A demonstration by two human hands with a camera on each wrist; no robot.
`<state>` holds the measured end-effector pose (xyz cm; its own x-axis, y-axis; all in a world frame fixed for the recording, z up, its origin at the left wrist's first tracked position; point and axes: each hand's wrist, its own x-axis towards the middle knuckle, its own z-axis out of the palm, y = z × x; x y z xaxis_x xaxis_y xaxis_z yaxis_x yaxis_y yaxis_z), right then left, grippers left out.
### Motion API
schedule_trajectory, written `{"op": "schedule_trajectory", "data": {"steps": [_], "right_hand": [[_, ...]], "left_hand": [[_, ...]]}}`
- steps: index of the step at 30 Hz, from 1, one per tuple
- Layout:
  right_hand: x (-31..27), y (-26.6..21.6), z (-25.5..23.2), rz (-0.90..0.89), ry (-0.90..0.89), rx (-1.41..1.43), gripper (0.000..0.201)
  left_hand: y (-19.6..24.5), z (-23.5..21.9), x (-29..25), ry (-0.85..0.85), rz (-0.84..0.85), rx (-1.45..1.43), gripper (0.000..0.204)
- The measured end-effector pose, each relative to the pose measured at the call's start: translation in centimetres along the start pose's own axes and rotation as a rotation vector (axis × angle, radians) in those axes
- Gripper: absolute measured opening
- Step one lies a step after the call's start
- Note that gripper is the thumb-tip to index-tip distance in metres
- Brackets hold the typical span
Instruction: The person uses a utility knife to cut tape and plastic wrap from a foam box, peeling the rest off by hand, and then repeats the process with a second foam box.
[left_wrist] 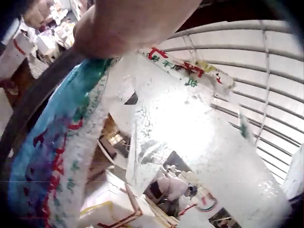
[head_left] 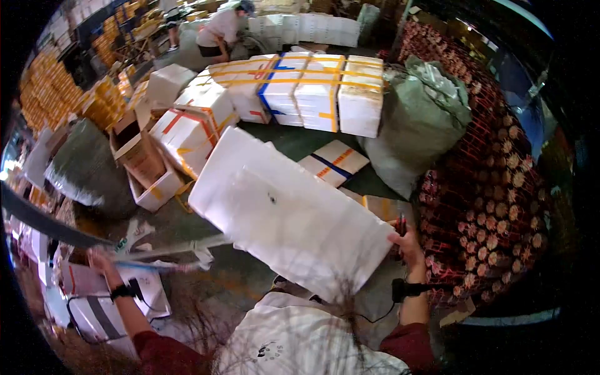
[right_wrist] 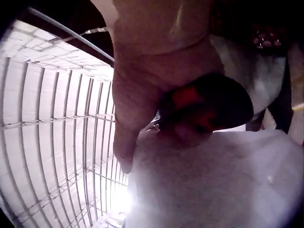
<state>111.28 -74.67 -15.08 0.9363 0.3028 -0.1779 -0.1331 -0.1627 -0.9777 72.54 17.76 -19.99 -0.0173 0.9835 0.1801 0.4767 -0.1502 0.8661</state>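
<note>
A long white foam box (head_left: 281, 215) lies slanted in front of my body, a small dark mark on its face. My right hand (head_left: 409, 245) is at its right end, thumb along the foam. In that same hand I grip a black-and-red handle (right_wrist: 204, 102); what tool it belongs to is hidden. Off to the left, my left hand (head_left: 103, 262) holds crumpled plastic film (left_wrist: 175, 128), clear and blue-green with red and green lettering, blurred in the head view. A dark curved band (head_left: 56, 222) runs from the left edge to this hand.
Taped white foam boxes (head_left: 319, 94) stand in a row ahead, near a bulging green sack (head_left: 422, 119). Stacked red net bags (head_left: 494, 212) rise on the right. An open carton (head_left: 140, 153) and another sack (head_left: 87, 165) stand left. Another person (head_left: 219, 34) bends over at the back.
</note>
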Motion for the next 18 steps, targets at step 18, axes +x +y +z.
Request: {"op": "schedule_trajectory", "data": {"steps": [18], "right_hand": [[-9.9,-8.9,-7.2,0.340,0.149,-0.501,0.048]], "left_hand": [[12.9,15.4,-38.0,-0.908,0.660,0.313,0.026]]}}
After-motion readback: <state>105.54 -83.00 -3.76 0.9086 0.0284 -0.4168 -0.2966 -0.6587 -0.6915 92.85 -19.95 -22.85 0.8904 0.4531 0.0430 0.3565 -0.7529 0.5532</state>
